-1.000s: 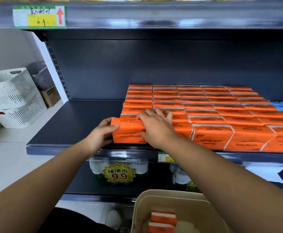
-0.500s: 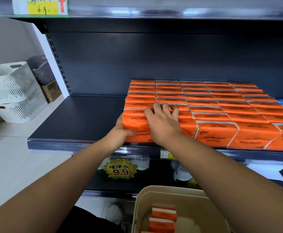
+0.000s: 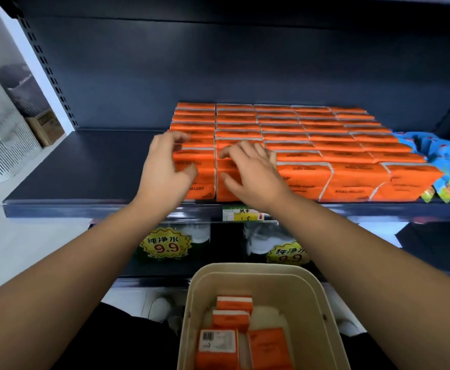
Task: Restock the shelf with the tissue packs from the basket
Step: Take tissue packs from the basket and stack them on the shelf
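While I look down along both forearms, the hands sit at the front-left corner of the tissue packs [image 3: 325, 156] on the shelf [image 3: 85, 166]. The left hand [image 3: 165, 169] is loosely spread, with its fingers arched over the outer column and its thumb in front of the front-left pack [image 3: 203, 182]. It is clamped on nothing, and blur hides from me whether it touches. The right hand [image 3: 250, 169] lies with fingers apart over the second column, also holding nothing.

The packs form one tight orange block, five columns wide, and their front faces stand right at the shelf's front edge. Left of the block I see dark board running out to the perforated upright [image 3: 50, 68], which gives wide room on that side. On the right, the block's end butts against a heap of blue snack packets [image 3: 442, 156].

Below the edge stands the beige basket [image 3: 312, 295], with more orange packs [image 3: 234, 303] in its bottom, some on edge and some flat. A price tag [image 3: 241, 213] sits on the edge rail between the wrists.
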{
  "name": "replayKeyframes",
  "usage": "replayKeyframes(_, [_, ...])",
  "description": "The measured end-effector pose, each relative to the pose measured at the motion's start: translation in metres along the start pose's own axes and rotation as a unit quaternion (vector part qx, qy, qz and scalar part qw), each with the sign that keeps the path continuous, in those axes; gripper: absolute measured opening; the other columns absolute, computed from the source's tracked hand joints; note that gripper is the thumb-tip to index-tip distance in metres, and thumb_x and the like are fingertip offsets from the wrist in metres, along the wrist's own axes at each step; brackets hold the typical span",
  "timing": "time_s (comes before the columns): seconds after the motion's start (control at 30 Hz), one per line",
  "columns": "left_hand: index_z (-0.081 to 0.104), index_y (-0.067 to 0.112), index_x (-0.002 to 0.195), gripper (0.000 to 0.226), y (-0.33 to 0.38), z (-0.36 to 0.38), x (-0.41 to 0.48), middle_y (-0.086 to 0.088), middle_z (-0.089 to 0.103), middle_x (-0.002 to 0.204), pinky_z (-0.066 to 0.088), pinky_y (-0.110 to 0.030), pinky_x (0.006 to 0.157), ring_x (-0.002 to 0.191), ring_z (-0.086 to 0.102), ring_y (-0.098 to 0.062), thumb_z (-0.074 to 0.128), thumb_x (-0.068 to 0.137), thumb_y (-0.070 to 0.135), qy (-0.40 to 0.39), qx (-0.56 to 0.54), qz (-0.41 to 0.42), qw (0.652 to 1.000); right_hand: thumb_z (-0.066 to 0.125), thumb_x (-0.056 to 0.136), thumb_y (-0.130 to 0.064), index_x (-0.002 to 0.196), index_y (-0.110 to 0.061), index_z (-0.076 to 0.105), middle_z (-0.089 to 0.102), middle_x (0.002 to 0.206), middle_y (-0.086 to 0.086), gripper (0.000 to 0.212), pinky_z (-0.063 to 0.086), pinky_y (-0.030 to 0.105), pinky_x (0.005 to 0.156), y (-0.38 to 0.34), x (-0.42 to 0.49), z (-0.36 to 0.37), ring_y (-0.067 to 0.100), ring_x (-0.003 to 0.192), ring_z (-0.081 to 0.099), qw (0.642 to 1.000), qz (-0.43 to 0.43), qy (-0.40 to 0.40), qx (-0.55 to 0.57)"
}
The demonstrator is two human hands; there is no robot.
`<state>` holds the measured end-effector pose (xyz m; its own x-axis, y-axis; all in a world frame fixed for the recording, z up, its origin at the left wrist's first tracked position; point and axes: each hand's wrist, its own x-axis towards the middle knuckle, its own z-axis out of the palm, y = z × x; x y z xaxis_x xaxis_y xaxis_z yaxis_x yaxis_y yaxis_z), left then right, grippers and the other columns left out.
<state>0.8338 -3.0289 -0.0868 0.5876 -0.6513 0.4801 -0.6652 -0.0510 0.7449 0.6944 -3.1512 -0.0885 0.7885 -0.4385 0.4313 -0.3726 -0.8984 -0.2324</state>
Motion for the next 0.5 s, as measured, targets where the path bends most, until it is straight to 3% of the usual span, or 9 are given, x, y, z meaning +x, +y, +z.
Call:
replayKeyframes(0.03, [0.056, 0.018, 0.118, 0.045, 0.011, 0.005, -0.008, 0.006, 0.050, 0.118, 0.035, -0.012, 0.092, 0.106, 0.046, -0.003, 0.061, 0.075, 0.007, -0.004, 0.013, 0.035, 0.999, 0.056, 0.090, -0.034, 0.119, -0.027, 0.053, 0.050, 0.118, -0.007, 0.029, 0.026, 0.037, 0.091, 0.006, -0.008, -0.002, 0.017, 0.111, 0.041, 1.000, -0.006, 0.022, 0.004])
replayKeyframes(0.17, [0.061, 0.012, 0.110, 0.035, 0.028, 0.032, -0.045, 0.002, 0.054, 0.110, 0.042, -0.029, 0.088, 0.106, 0.052, -0.014, 0.056, 0.075, 0.011, -0.062, 0.032, 0.132, 0.989, 0.056, 0.087, -0.027, 0.109, -0.019, 0.061, 0.056, 0.109, -0.001, 0.024, 0.032, 0.037, 0.082, 0.028, -0.049, -0.008, 0.022, 0.105, 0.042, 0.995, -0.012, 0.094, 0.006])
replayKeyframes(0.3, [0.057, 0.015, 0.117, 0.032, -0.004, 0.073, -0.099, 0.000, 0.051, 0.117, 0.048, -0.032, 0.087, 0.107, 0.053, -0.015, 0.052, 0.086, 0.018, -0.246, 0.111, 0.189, 0.944, 0.050, 0.087, -0.025, 0.105, -0.015, 0.060, 0.055, 0.106, 0.003, 0.024, 0.036, 0.040, 0.080, 0.050, -0.106, 0.010, 0.026, 0.100, 0.042, 0.994, 0.014, 0.108, -0.009])
replayKeyframes(0.4, [0.047, 0.023, 0.130, 0.042, -0.043, 0.104, -0.138, 0.003, 0.044, 0.128, 0.048, -0.035, 0.090, 0.114, 0.050, -0.016, 0.054, 0.089, 0.025, -0.412, 0.201, 0.158, 0.875, 0.055, 0.085, -0.021, 0.105, -0.018, 0.059, 0.054, 0.104, 0.002, 0.020, 0.037, 0.040, 0.079, 0.064, -0.151, 0.038, 0.024, 0.098, 0.042, 0.997, 0.048, 0.063, -0.009])
replayKeyframes(0.5, [0.038, 0.022, 0.138, 0.050, -0.069, 0.129, -0.170, -0.001, 0.038, 0.140, 0.047, -0.035, 0.090, 0.120, 0.050, -0.023, 0.055, 0.091, 0.026, -0.502, 0.245, 0.070, 0.826, 0.064, 0.082, -0.016, 0.106, -0.021, 0.059, 0.052, 0.107, -0.001, 0.025, 0.041, 0.041, 0.083, 0.069, -0.191, 0.069, 0.020, 0.100, 0.041, 0.995, 0.093, -0.043, -0.004])
